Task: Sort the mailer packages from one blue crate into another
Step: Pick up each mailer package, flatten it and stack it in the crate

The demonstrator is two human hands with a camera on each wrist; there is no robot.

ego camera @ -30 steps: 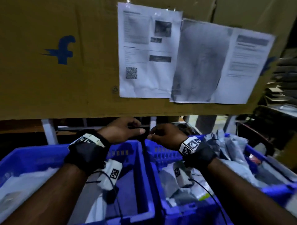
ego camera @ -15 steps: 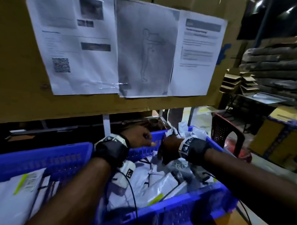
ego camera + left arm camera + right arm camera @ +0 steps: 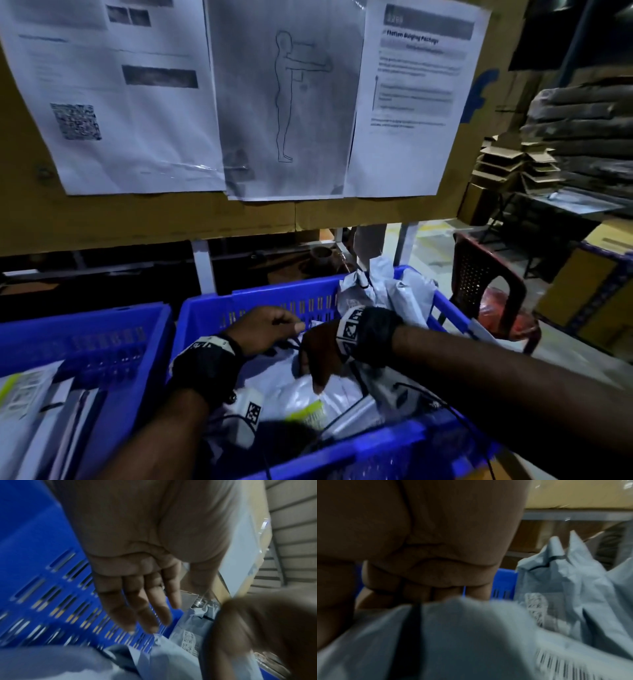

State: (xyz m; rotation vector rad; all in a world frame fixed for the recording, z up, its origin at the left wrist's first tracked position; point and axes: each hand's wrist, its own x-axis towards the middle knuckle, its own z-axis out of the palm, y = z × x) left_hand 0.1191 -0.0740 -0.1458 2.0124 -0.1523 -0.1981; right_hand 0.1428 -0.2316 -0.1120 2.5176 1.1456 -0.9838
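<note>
Two blue crates stand side by side: the left crate [image 3: 85,329] and the right crate [image 3: 274,301], which is heaped with grey-white mailer packages. My right hand [image 3: 318,356] is down in the right crate, fingers curled over the top edge of a grey mailer [image 3: 308,394] with the thumb on its face. The right wrist view shows those fingers [image 3: 423,592] hooked behind the mailer [image 3: 453,635]. My left hand [image 3: 270,329] hovers just left of it near the crate's slotted back wall. Its fingers [image 3: 147,622] are straight and hold nothing.
The left crate holds flat mailers [image 3: 30,394] with labels. More crumpled mailers [image 3: 387,291] pile up at the right crate's far corner. A cardboard board [image 3: 154,219] with printed sheets hangs low above the crates. A dark red plastic chair [image 3: 486,281] stands at the right.
The view has swung right onto the right crate. Both hands dropped from the gap between the crates into it, and my right hand has taken hold of a mailer.
</note>
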